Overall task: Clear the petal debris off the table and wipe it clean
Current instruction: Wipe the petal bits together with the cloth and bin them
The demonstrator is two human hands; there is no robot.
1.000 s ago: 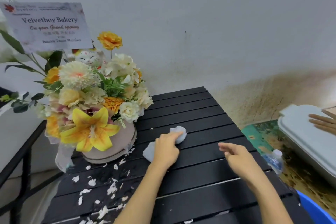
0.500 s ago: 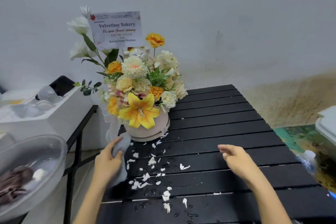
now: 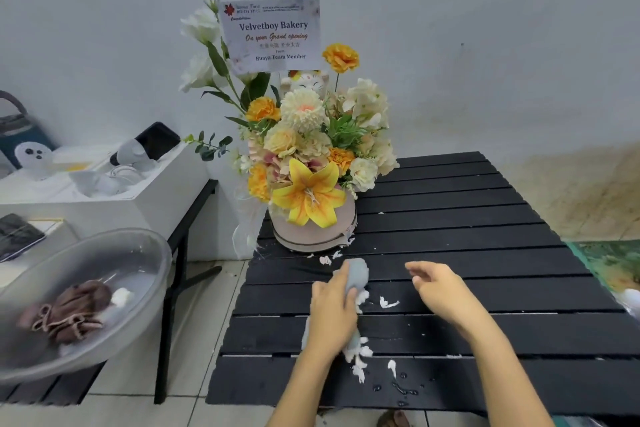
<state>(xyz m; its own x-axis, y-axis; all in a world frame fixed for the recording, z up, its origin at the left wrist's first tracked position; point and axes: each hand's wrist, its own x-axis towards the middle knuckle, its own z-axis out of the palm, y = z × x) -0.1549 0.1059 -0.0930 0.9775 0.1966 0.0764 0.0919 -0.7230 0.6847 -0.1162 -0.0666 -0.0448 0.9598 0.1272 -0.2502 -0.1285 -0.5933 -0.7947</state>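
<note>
My left hand (image 3: 333, 314) grips a pale grey cloth (image 3: 356, 274) and presses it onto the black slatted table (image 3: 485, 253). White petal debris (image 3: 362, 355) is bunched along the cloth's right edge, with loose bits (image 3: 388, 303) just beyond it and more (image 3: 325, 259) near the flower box. My right hand (image 3: 441, 289) hovers over the table to the right of the cloth, fingers loosely curled, holding nothing. Water drops (image 3: 401, 388) lie near the front edge.
A flower arrangement (image 3: 311, 156) in a pink round box with a greeting card stands at the table's back left corner. At the left, a clear plastic basin (image 3: 145, 263) holds a brown cloth. Behind it, a white box of items sits on a black bench.
My left hand has swept the cloth from the table's left edge rightward, gathering the scattered petals into a bunch. The view has shifted right. My right hand stays about where it was.
</note>
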